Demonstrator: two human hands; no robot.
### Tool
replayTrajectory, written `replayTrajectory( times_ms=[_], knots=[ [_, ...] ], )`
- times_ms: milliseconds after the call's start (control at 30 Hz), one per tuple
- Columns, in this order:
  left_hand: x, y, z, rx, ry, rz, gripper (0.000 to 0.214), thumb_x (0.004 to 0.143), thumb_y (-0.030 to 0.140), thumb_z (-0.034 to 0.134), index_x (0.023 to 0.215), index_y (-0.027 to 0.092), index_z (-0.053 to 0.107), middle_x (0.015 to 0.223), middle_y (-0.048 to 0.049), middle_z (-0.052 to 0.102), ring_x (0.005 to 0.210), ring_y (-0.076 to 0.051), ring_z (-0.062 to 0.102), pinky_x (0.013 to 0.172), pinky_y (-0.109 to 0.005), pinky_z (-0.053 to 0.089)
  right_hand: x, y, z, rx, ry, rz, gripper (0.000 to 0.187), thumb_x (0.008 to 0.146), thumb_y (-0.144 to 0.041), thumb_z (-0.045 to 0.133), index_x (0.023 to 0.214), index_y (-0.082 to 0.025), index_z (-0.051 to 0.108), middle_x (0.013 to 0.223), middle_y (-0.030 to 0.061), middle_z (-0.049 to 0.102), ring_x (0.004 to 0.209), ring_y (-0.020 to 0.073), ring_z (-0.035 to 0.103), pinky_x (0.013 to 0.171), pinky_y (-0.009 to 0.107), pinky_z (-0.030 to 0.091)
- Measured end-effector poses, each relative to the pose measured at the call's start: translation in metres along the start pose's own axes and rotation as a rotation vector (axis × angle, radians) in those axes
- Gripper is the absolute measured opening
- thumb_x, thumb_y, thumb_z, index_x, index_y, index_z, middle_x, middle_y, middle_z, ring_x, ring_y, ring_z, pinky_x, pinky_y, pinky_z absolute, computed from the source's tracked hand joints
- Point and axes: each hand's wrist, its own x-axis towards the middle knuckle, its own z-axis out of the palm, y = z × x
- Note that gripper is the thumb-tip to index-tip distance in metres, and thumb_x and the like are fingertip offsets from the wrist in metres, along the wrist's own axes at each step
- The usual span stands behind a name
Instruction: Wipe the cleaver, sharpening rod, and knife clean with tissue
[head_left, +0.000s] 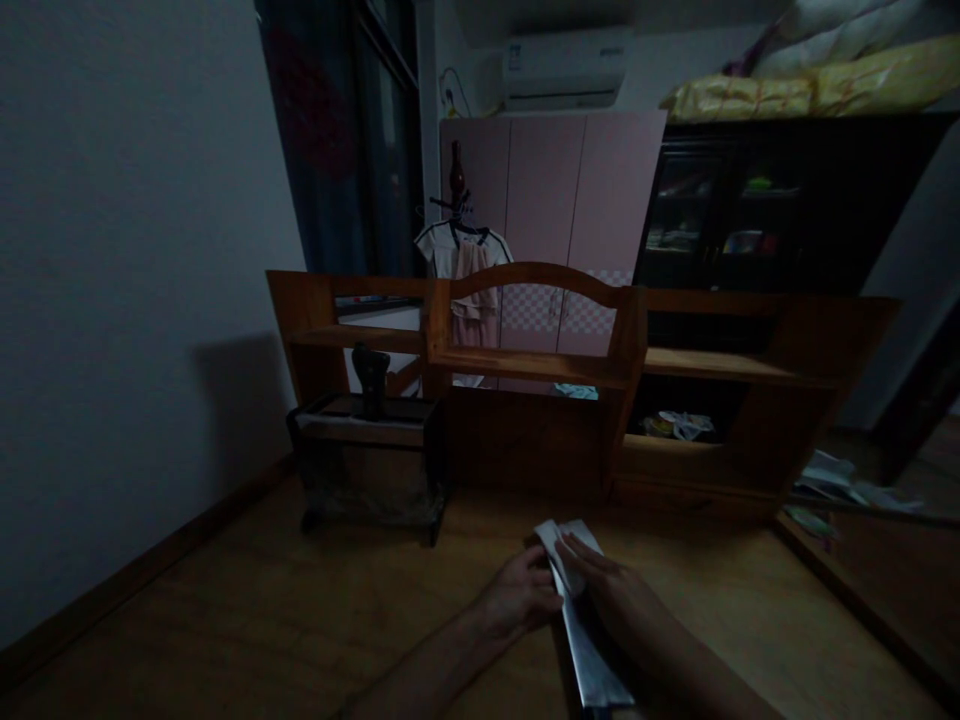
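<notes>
A long, narrow object with a shiny silvery surface [589,660] lies lengthwise between my hands, low in the head view. My left hand [519,597] grips its left edge with curled fingers. Over its far end is a thin white sheet [551,535]; whether it is cloth or paper I cannot tell. My right hand [604,580] is closed over this sheet, fingers together and pressing it against the silvery surface. The right palm is hidden, and dim light blurs the details of both things.
Beyond my hands stands a wooden shelf unit [536,372] on the wooden surface [300,620]. A dark-framed case [367,465] with a black handled thing [370,378] on top is at left, near the wall. Farther back are a pink wardrobe [544,190] and a dark cabinet [795,220].
</notes>
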Motion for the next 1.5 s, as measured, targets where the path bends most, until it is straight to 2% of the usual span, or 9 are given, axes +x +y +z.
replayTrajectory(
  times_ms=[100, 200, 367, 533, 800, 933, 1100, 1367, 1500],
  knots=[
    [0.001, -0.003, -0.001, 0.062, 0.035, 0.032, 0.052, 0.049, 0.011, 0.083, 0.098, 0.008, 0.064, 0.092, -0.0156, 0.069, 0.078, -0.022, 0.067, 0.072, -0.030, 0.048, -0.016, 0.013, -0.009, -0.113, -0.061, 0.024, 0.069, 0.076, -0.006, 0.042, 0.141, -0.027, 0.040, 0.145, 0.0012, 0.036, 0.129, 0.0240, 0.043, 0.108, 0.038, 0.037],
    [-0.002, -0.002, 0.001, 0.131, 0.004, 0.064, 0.046, 0.057, 0.016, 0.082, 0.099, 0.009, 0.064, 0.094, -0.0140, 0.068, 0.080, -0.021, 0.066, 0.074, -0.028, 0.048, -0.025, 0.015, -0.018, -0.166, -0.047, 0.107, 0.063, 0.080, -0.011, 0.044, 0.141, -0.026, 0.040, 0.143, 0.0035, 0.041, 0.126, 0.0259, 0.047, 0.107, 0.040, 0.039],
    [-0.007, -0.004, 0.007, 0.301, 0.039, 0.083, 0.049, 0.069, 0.026, 0.076, 0.111, 0.016, 0.053, 0.074, -0.0010, 0.063, 0.063, -0.015, 0.063, 0.059, -0.024, 0.049, -0.018, -0.018, -0.028, -0.171, 0.018, 0.011, 0.055, 0.093, -0.030, 0.043, 0.146, -0.028, 0.028, 0.150, 0.0016, 0.027, 0.138, 0.0260, 0.027, 0.113, 0.046, 0.026],
    [-0.008, -0.008, 0.005, 0.391, -0.014, 0.110, 0.055, 0.072, 0.028, 0.072, 0.119, 0.018, 0.046, 0.077, -0.0010, 0.062, 0.063, -0.017, 0.064, 0.056, -0.025, 0.051, -0.012, -0.041, -0.018, -0.106, -0.140, -0.086, 0.055, 0.095, -0.037, 0.043, 0.146, -0.031, 0.024, 0.151, -0.0016, 0.023, 0.139, 0.0241, 0.023, 0.116, 0.045, 0.019],
    [-0.011, -0.008, 0.007, 0.409, 0.039, 0.077, 0.046, 0.070, 0.025, 0.071, 0.110, 0.016, 0.050, 0.074, 0.0001, 0.060, 0.059, -0.017, 0.063, 0.054, -0.029, 0.053, -0.018, 0.013, -0.017, -0.231, -0.010, 0.073, 0.044, 0.097, -0.037, 0.036, 0.140, -0.028, 0.042, 0.144, 0.0022, 0.040, 0.135, 0.0253, 0.033, 0.114, 0.046, 0.026],
    [-0.010, -0.009, 0.006, 0.452, 0.017, 0.104, 0.054, 0.066, 0.024, 0.077, 0.111, 0.016, 0.049, 0.073, 0.0010, 0.061, 0.059, -0.014, 0.061, 0.056, -0.024, 0.049, -0.014, -0.003, -0.018, -0.179, 0.056, 0.046, 0.049, 0.098, -0.038, 0.034, 0.145, -0.029, 0.029, 0.151, -0.0008, 0.026, 0.140, 0.0229, 0.022, 0.116, 0.046, 0.021],
    [-0.008, -0.012, 0.006, 0.447, -0.008, 0.131, 0.064, 0.063, 0.015, 0.076, 0.119, 0.018, 0.045, 0.076, 0.0008, 0.061, 0.064, -0.013, 0.062, 0.056, -0.020, 0.046, -0.009, -0.033, -0.008, -0.156, -0.126, -0.070, 0.051, 0.098, -0.038, 0.034, 0.147, -0.032, 0.020, 0.153, -0.0035, 0.019, 0.141, 0.0216, 0.017, 0.117, 0.045, 0.015],
    [-0.006, -0.014, 0.004, 0.500, 0.037, 0.116, 0.059, 0.063, 0.024, 0.080, 0.111, 0.015, 0.048, 0.071, 0.0026, 0.060, 0.058, -0.013, 0.060, 0.053, -0.022, 0.047, -0.013, 0.020, -0.006, -0.305, 0.003, 0.035, 0.049, 0.098, -0.041, 0.034, 0.143, -0.022, 0.036, 0.145, 0.0078, 0.038, 0.136, 0.0261, 0.032, 0.113, 0.050, 0.026],
    [-0.004, -0.017, 0.003, 0.459, 0.015, 0.130, 0.061, 0.063, 0.022, 0.079, 0.114, 0.016, 0.046, 0.074, 0.0022, 0.060, 0.060, -0.013, 0.061, 0.055, -0.022, 0.047, -0.012, 0.012, -0.009, -0.308, 0.078, 0.047, 0.053, 0.098, -0.042, 0.033, 0.147, -0.022, 0.026, 0.151, 0.0057, 0.025, 0.140, 0.0240, 0.021, 0.114, 0.049, 0.023]
  ],
)
